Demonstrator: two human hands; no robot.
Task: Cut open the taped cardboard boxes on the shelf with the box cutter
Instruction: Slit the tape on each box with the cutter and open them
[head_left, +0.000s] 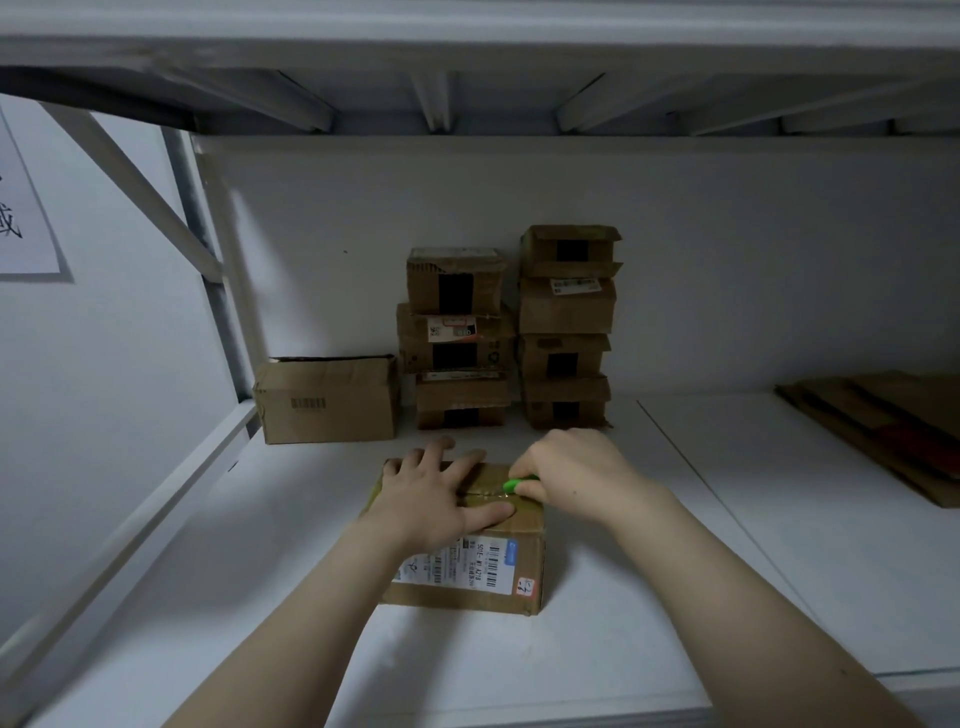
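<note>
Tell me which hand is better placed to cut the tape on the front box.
Right. The right hand grips the green box cutter at the taped seam; the left hand lies flat on the cardboard box.

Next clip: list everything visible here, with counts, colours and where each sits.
labelled box: 1, brown, front centre of shelf, under both hands
box cutter: 1, green, on the labelled box's taped top
side box: 1, brown, back left
left stack: 3 boxes, brown, back centre
right stack: 4 boxes, brown, beside the left stack
flat cardboard: a pile, brown, right
sign: 1, white, left wall
shelf: 1, white
left hand: presses flat on the labelled box
right hand: grips the box cutter
</note>
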